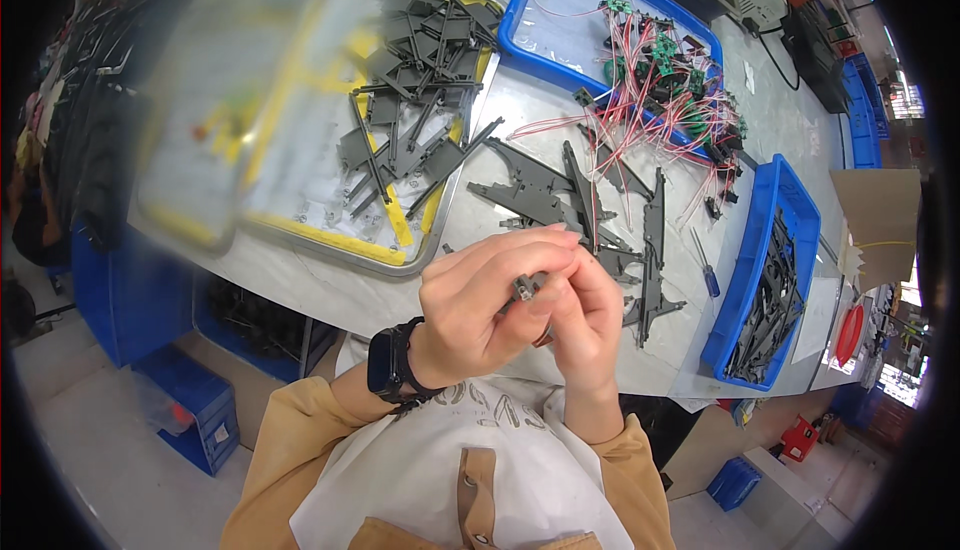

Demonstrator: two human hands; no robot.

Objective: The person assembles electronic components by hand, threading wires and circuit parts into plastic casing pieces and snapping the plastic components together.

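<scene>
My left hand (482,312) and my right hand (588,322) meet close to my chest, just above the near edge of the grey worktable (330,285). Between the fingertips of both hands is a small grey plastic part (523,288), mostly hidden by my fingers. A black watch (388,365) is on my left wrist. Beyond my hands, several long dark grey plastic pieces (560,195) lie loose on the table.
A metal tray with a yellow liner (300,225) holds more grey pieces at the left. A blue bin (545,25) at the back holds small green boards with red and white wires (665,85). Another blue bin (765,280) of dark parts stands right, beside a screwdriver (704,265).
</scene>
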